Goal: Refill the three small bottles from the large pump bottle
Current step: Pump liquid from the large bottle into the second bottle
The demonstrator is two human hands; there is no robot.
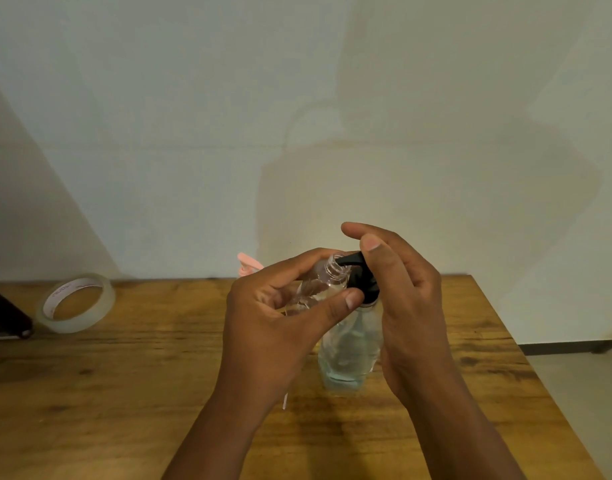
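I see the left hand [280,306] gripping a small clear plastic bottle [323,284], tilted under the black nozzle; the right hand [398,289] is curled over the large clear pump bottle [353,348] on the table. Next: a steady press (mouth aligned).

Both hands [339,306] raised, fingers curled

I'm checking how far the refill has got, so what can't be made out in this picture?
- Head view: fill level of the small bottle; the left hand wraps its clear body.
- Pump head of the large pump bottle: the right hand covers its top, so whether it is pressed is unclear.
- Pink pump behind: its bottle is hidden by the left hand.
- Dark object: cut off by the left edge.
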